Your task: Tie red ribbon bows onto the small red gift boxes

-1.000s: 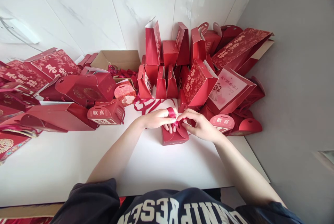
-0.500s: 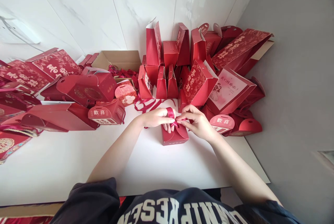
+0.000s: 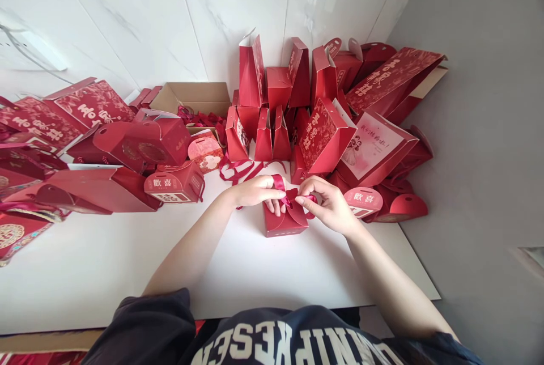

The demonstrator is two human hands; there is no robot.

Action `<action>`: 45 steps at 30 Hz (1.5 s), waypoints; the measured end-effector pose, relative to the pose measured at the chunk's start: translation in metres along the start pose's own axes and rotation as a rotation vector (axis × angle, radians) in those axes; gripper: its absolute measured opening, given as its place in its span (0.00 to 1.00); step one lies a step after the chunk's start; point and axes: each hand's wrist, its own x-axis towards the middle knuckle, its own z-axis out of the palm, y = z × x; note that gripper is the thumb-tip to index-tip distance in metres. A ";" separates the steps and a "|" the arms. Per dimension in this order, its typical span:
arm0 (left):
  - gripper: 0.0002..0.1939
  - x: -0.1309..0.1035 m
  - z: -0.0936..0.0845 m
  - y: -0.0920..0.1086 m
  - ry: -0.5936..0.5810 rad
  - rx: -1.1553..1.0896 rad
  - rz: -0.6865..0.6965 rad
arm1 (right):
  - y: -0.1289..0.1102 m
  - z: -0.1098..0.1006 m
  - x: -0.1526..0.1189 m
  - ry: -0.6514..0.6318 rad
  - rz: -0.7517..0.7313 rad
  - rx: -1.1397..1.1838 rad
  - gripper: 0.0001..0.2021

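Note:
A small red box rests on the white table in front of me, its curved top flaps folded over. A dark red ribbon runs across its top and loops up around the thumb side of my left hand. That hand is closed on the ribbon, with its lower fingers against the left of the box top. On the right side of the box, my right hand pinches another part of the ribbon, and a loop of it shows beneath the fingers.
Red gift boxes stand in a crowd along the tiled wall, with more boxes heaped at the left. An open cardboard box holds red ribbons. Loose ribbon lies behind my left hand. A grey wall bounds the right.
My right hand has moved slightly right, away from my left hand, drawing ribbon with it. A ribbon loop now shows at the box's right edge. My left hand has hardly moved.

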 end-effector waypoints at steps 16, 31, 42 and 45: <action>0.17 0.003 0.004 -0.005 0.034 0.064 0.035 | -0.007 0.014 -0.020 0.121 0.216 0.086 0.08; 0.18 0.003 0.002 -0.006 0.032 0.039 0.032 | -0.014 0.004 -0.007 -0.101 0.125 0.120 0.05; 0.18 0.001 0.002 -0.004 0.010 0.020 0.034 | -0.004 0.008 -0.008 -0.045 0.008 -0.194 0.07; 0.18 0.002 0.001 -0.005 0.022 0.011 0.034 | -0.007 0.010 -0.007 -0.052 0.028 -0.172 0.07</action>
